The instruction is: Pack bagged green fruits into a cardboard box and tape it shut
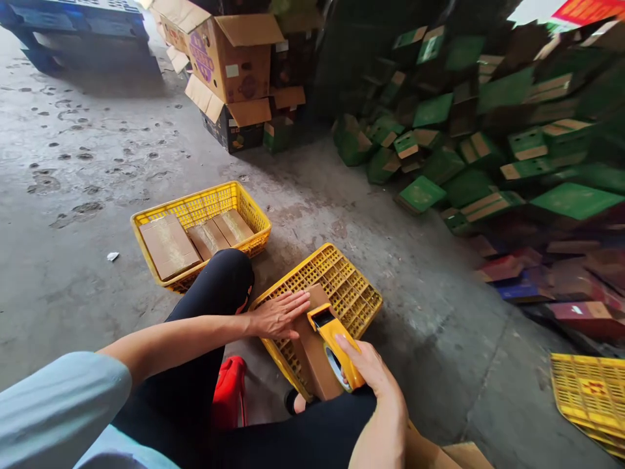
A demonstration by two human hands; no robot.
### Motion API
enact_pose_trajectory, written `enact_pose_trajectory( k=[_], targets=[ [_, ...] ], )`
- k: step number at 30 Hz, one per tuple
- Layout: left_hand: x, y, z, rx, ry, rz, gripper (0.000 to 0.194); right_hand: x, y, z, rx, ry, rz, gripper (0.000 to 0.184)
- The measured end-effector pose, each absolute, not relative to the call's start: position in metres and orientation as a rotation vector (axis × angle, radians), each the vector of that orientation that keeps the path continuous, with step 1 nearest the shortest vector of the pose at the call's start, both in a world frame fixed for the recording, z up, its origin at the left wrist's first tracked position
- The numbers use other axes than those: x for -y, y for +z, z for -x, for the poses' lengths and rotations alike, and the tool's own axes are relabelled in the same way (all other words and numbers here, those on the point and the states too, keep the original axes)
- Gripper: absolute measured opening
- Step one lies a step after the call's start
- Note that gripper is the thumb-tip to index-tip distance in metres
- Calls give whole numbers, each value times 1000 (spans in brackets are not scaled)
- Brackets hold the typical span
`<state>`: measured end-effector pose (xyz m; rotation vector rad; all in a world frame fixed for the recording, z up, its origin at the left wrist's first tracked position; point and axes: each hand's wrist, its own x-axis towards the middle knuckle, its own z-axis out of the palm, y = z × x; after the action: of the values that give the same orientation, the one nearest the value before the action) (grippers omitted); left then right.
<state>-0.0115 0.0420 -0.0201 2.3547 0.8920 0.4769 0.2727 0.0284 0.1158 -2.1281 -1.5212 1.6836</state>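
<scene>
A brown cardboard box (312, 355) lies on an upturned yellow plastic crate (349, 286) between my knees. My left hand (280, 314) rests with fingers stretched out on the box's left edge. In my right hand (368, 365) is a yellow tape dispenser (340, 335), its fingers wrapped round the body. The dispenser's head sits over the far part of the box, with a roll of tape showing at its side. Whether tape sticks to the box there, I cannot tell.
Ahead on the left stands a yellow basket (195, 207) holding several taped boxes. Open cartons (244, 65) are stacked behind it. A heap of green boxes (469, 185) spreads across the right. Another yellow crate (590, 391) lies at far right, and a red stool (229, 391) is below me.
</scene>
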Motion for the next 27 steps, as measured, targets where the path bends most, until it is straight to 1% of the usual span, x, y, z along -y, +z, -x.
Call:
enact_pose_trajectory(
  k=[4, 10, 15, 21, 24, 27],
  targets=[
    [-57, -18, 4, -829, 464, -2418, 109, -29, 115, -272, 1526, 1675, 2137, 44],
    [-70, -26, -5, -751, 464, -2499, 124, -28, 111, -269, 1507, 1630, 2152, 42],
    [-69, -31, -5, -758, 448, -2506, 125, -23, 119, -260, 1416, 1644, 2136, 38],
    [-74, -32, -4, -733, 352, -2546, 131, -17, 117, -261, 1366, 1689, 2082, 40],
    [-74, -32, -5, -724, 334, -2565, 129, -14, 112, -268, 1411, 1706, 2040, 42],
    [-74, -33, -6, -714, 333, -2578, 127, -7, 110, -277, 1425, 1724, 2017, 39]
  ],
)
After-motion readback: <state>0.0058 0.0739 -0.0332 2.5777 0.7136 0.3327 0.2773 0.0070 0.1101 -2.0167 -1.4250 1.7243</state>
